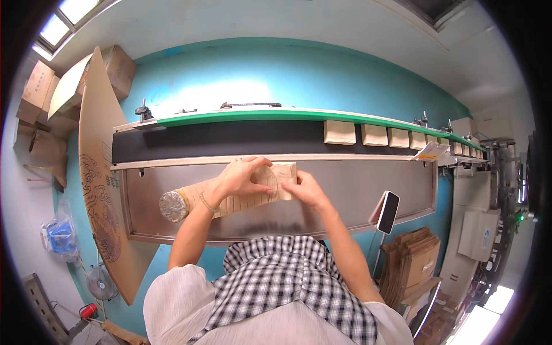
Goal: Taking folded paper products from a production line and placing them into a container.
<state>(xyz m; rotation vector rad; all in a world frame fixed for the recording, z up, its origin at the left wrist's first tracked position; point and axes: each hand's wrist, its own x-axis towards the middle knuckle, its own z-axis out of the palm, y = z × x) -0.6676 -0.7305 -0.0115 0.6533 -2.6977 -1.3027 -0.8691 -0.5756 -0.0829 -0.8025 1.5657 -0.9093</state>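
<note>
A long row of beige paper packets (244, 202), pressed together on edge, lies across the metal tray below the conveyor. A round, mottled grey object (173, 206) stands against its left end. My left hand (238, 177) bends over the row near its right end, thumb and fingers closed around some packets. My right hand (307, 188) grips the rightmost beige packet (285, 171), thumb on its near face. How many packets each hand holds is hidden by the fingers.
Behind the tray (356, 183) runs a black conveyor belt (241, 138) with a green rail, carrying several cream packets (339, 132) on its right. A phone (388, 213) stands on a holder at the tray's near right edge. A tall cardboard sheet (100, 167) borders the left.
</note>
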